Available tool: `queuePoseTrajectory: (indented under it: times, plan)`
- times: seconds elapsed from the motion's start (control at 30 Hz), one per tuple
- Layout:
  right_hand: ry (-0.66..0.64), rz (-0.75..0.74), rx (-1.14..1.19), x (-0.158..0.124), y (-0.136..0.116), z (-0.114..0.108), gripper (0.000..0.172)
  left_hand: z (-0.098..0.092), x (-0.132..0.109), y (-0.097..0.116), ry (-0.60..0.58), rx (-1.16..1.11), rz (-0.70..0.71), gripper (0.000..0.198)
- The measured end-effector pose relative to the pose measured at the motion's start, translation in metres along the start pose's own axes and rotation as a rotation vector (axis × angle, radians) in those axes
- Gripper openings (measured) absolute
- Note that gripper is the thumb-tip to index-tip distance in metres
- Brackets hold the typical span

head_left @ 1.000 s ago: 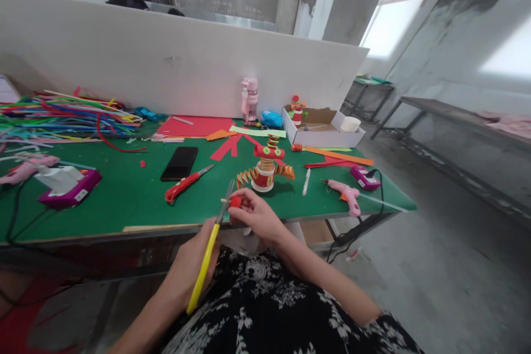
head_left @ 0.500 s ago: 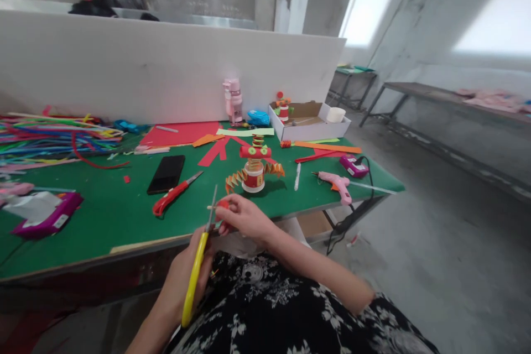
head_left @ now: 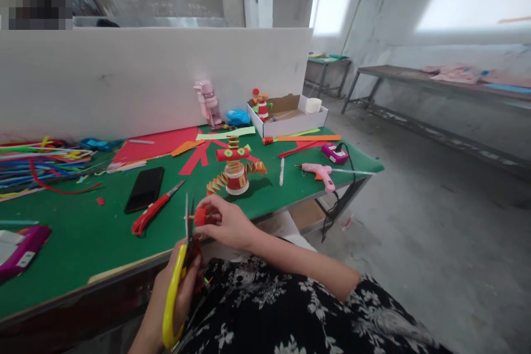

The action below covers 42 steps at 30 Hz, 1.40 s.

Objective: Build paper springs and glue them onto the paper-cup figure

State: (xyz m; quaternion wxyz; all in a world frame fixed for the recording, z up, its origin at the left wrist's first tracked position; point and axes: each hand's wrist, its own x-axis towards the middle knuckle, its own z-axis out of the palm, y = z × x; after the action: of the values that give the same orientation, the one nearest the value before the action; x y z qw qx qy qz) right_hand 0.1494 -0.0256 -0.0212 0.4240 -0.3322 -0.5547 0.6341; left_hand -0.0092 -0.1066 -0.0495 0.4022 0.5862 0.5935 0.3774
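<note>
My left hand (head_left: 180, 282) is closed round the yellow handles of a pair of scissors (head_left: 173, 298), whose blades point up and stand slightly apart. A small red paper roll (head_left: 201, 216) is pinched in the fingers of my right hand (head_left: 226, 222). From the roll a thin stick pokes left, at the scissor blades; whether they touch it I cannot tell. Just beyond my hands a paper-cup figure (head_left: 237, 180) with a red rolled head, green eyes and folded orange arms stands upright on the green table (head_left: 232, 211).
Left of my hands lie a red utility knife (head_left: 151, 214) and a black phone (head_left: 144, 189). To the right are a pink glue gun (head_left: 319, 172) with a cable and a white pen (head_left: 282, 171). A white box (head_left: 290, 125) and pink bottle (head_left: 208, 102) stand behind.
The view has turned right, so things sit further left. The scissor blades have spread apart, and the red roll now shows more clearly in my right fingers.
</note>
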Motion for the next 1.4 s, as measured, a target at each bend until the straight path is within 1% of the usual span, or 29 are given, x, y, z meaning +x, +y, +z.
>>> queuePoseTrajectory:
  times: [0.03, 0.07, 0.1, 0.17, 0.2, 0.27, 0.33, 0.37, 0.4, 0.43, 0.5, 0.53, 0.57, 0.63, 0.67, 0.7, 0.73, 0.77, 0.87, 0.93, 1.0, 1.07, 1.1, 1.13, 1.2, 1.23, 1.3, 1.37, 1.4]
  plan:
    - [0.029, -0.029, -0.017, -0.0004, -0.0001, -0.0003, 0.044, -0.0005, 0.0002, -0.0003, 0.0, 0.0, -0.004, 0.035]
    - [0.027, -0.014, -0.021, -0.0006, -0.0004, -0.0005, 0.05, -0.0009, 0.0004, -0.0004, -0.002, 0.007, -0.008, 0.035]
    - [-0.005, 0.039, -0.012, -0.0007, -0.0007, -0.0004, 0.049, -0.0013, 0.0005, -0.0002, 0.0, 0.017, -0.01, 0.035]
    - [-0.092, 0.156, 0.021, -0.0005, -0.0011, 0.0004, 0.036, -0.0013, 0.0005, 0.0007, -0.004, 0.03, -0.01, 0.034]
    - [-0.106, 0.166, 0.024, -0.0004, -0.0009, 0.0009, 0.034, -0.0009, 0.0003, 0.0014, -0.009, 0.029, -0.008, 0.034]
    - [-0.054, 0.068, -0.003, -0.0002, 0.0001, 0.0015, 0.035, 0.0006, -0.0001, 0.0028, -0.01, 0.021, -0.006, 0.032]
    - [0.026, -0.058, -0.02, 0.0002, 0.0008, 0.001, 0.046, 0.0026, -0.0005, 0.0038, 0.002, 0.018, -0.005, 0.031]
    - [0.031, -0.072, -0.021, 0.0005, 0.0007, 0.0006, 0.054, 0.0034, -0.0006, 0.0043, 0.012, 0.018, -0.002, 0.031]
    - [0.008, -0.044, -0.019, 0.0009, 0.0001, 0.0002, 0.057, 0.0039, -0.0007, 0.0047, 0.023, 0.017, -0.001, 0.031]
    - [-0.033, 0.013, -0.018, 0.0013, -0.0009, 0.0, 0.055, 0.004, -0.0007, 0.0051, 0.031, 0.018, -0.001, 0.031]
    - [-0.117, 0.131, -0.039, 0.0017, -0.0037, 0.0004, 0.043, 0.0032, -0.0007, 0.0058, 0.041, 0.025, -0.006, 0.031]
    - [-0.129, 0.151, -0.063, 0.0015, -0.0051, 0.001, 0.041, 0.0025, -0.0006, 0.0061, 0.039, 0.029, -0.011, 0.032]
    - [-0.112, 0.13, -0.098, 0.0011, -0.0062, 0.0015, 0.041, 0.0019, -0.0006, 0.0061, 0.029, 0.031, -0.016, 0.032]
    - [-0.012, 0.009, -0.189, 0.0, -0.007, 0.0022, 0.037, 0.0016, -0.0005, 0.0056, 0.012, 0.026, -0.023, 0.033]
    - [0.042, -0.053, -0.221, -0.0003, -0.0066, 0.0022, 0.037, 0.0018, -0.0004, 0.0051, 0.011, 0.019, -0.024, 0.033]
    - [0.079, -0.087, -0.232, -0.0002, -0.0059, 0.002, 0.042, 0.0024, -0.0004, 0.0045, 0.018, 0.01, -0.024, 0.034]
    - [0.088, -0.083, -0.222, 0.0004, -0.0051, 0.0017, 0.048, 0.003, -0.0003, 0.0039, 0.028, 0.002, -0.024, 0.035]
    - [0.064, -0.04, -0.196, 0.0014, -0.0042, 0.0015, 0.051, 0.0036, -0.0003, 0.0035, 0.039, -0.007, -0.022, 0.035]
    - [-0.091, 0.149, -0.101, 0.0046, -0.0026, 0.0017, 0.041, 0.004, -0.0001, 0.0038, 0.039, -0.021, -0.023, 0.036]
    - [-0.105, 0.14, -0.107, 0.0048, -0.0026, 0.0024, 0.039, 0.0033, 0.0002, 0.005, 0.034, -0.016, -0.023, 0.034]
    - [-0.019, 0.037, -0.143, 0.0035, -0.0029, 0.0028, 0.036, 0.0026, 0.0005, 0.0064, 0.037, -0.005, -0.022, 0.033]
    - [0.039, -0.007, -0.137, 0.0022, -0.0031, 0.0027, 0.047, 0.0025, 0.0007, 0.0074, 0.048, 0.006, -0.02, 0.032]
    - [0.03, 0.023, -0.114, 0.0021, -0.0032, 0.0026, 0.051, 0.0026, 0.0007, 0.0075, 0.051, 0.012, -0.018, 0.032]
    - [-0.006, 0.075, -0.09, 0.0024, -0.0033, 0.0026, 0.05, 0.0028, 0.0007, 0.0073, 0.049, 0.017, -0.013, 0.032]
    - [-0.085, 0.168, -0.076, 0.0033, -0.0039, 0.0029, 0.037, 0.0029, 0.0009, 0.0064, 0.043, 0.026, 0.001, 0.031]
    - [-0.102, 0.175, -0.094, 0.0036, -0.0042, 0.0032, 0.035, 0.0028, 0.001, 0.0056, 0.041, 0.03, 0.005, 0.031]
    - [-0.066, 0.077, -0.16, 0.0033, -0.0048, 0.0036, 0.031, 0.0022, 0.0013, 0.0037, 0.041, 0.028, 0.004, 0.032]
    - [0.023, -0.065, -0.212, 0.0024, -0.0047, 0.0034, 0.024, 0.0011, 0.0016, 0.0016, 0.038, 0.02, -0.004, 0.033]
    - [0.047, -0.097, -0.214, 0.0022, -0.0044, 0.0031, 0.032, 0.0004, 0.0017, 0.0006, 0.035, 0.015, -0.007, 0.033]
